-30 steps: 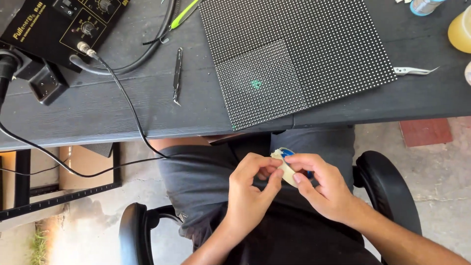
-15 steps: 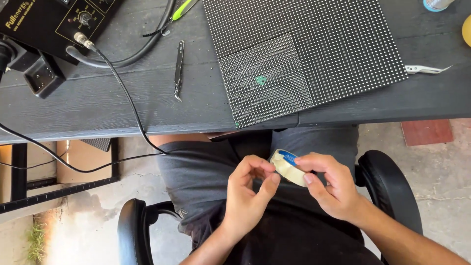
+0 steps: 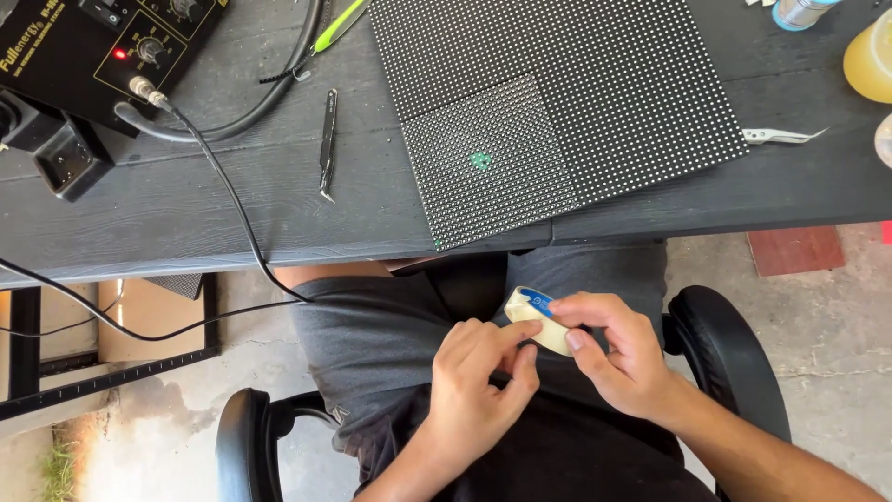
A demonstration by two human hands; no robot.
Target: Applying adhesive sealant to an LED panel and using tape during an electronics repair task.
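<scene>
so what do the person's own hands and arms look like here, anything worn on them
Both hands are bare: the left hand and right hand show no gloves, rings or watch. The forearms are uncovered too, with no sleeves reaching into view. No cables or markings on either arm.

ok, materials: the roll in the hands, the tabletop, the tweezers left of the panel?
Tape roll: looks like cream paper tape, matte, blue inner core; both the left hand and right hand pinch it. Tabletop: dark-stained wood, grain lines visible, matte. Tweezers: dark metal, slight sheen, thin pointed tips, though a coating cannot be ruled out.
</scene>
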